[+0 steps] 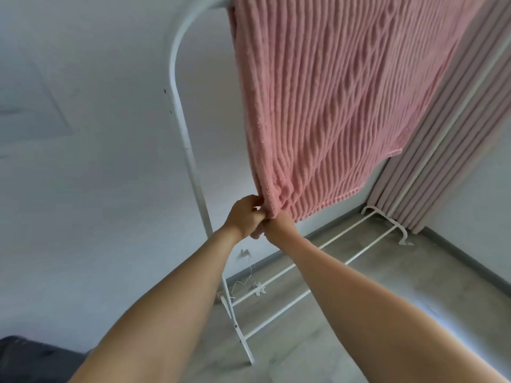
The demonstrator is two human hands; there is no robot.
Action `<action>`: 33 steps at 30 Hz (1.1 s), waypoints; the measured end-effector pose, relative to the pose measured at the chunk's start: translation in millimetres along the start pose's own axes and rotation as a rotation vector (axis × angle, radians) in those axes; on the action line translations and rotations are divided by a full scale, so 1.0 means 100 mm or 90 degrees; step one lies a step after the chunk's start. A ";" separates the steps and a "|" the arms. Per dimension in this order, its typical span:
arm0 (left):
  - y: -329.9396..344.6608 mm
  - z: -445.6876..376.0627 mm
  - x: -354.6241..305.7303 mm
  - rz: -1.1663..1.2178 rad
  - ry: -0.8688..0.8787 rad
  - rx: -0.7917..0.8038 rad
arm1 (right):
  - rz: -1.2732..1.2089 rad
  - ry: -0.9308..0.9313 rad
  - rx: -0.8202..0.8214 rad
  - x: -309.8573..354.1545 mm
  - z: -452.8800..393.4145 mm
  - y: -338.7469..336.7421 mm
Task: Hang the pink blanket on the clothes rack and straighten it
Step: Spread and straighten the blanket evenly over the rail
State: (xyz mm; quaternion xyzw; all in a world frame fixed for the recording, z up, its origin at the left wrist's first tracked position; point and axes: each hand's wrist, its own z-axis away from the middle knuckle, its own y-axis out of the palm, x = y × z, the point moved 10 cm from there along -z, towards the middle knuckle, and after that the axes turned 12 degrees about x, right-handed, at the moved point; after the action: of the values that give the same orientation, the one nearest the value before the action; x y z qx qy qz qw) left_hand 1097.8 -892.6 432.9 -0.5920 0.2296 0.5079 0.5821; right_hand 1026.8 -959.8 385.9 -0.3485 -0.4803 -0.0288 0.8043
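- The pink blanket (326, 106) is draped over the top bar of the white clothes rack (177, 87) and hangs down its near side. Its lower left corner is drawn toward the person, and diagonal ripples run across the ribs. I judge that a hard pull here could drag the whole blanket off the bar, since nothing visible pins it there.
- The rack looks light and stands on thin floor rails. A tug toward the person could tip it or make it skid.
- The left hand (244, 217) and right hand (278, 223) touch each other at that corner, the fingers of both curled and pinching the bunched edge. With both grips in one spot, the far lower corner (395, 152) may stay skewed.
- A wire hanger (246, 280) lies by the rack's foot and could snag a low hem.
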 end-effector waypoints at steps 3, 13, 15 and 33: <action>-0.06 0.07 0.03 -0.074 0.036 -0.057 | 0.118 -0.025 0.090 -0.01 -0.04 0.08; -0.33 0.44 -1.72 -0.293 0.425 -0.583 | 0.186 0.022 0.279 0.09 -0.01 -0.85; -0.24 0.40 -2.16 -0.349 0.481 -0.622 | 0.224 0.046 0.282 0.04 -0.08 -1.26; -0.25 -1.56 -4.74 -0.748 0.064 -0.540 | 0.460 -0.280 -0.402 1.54 0.01 -5.75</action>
State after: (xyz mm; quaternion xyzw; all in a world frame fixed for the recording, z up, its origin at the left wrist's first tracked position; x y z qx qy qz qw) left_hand 991.7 -1182.2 825.2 -0.8149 -0.3169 0.1288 0.4679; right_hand 889.7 -1348.8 814.9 -0.7151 -0.4548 0.1806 0.4992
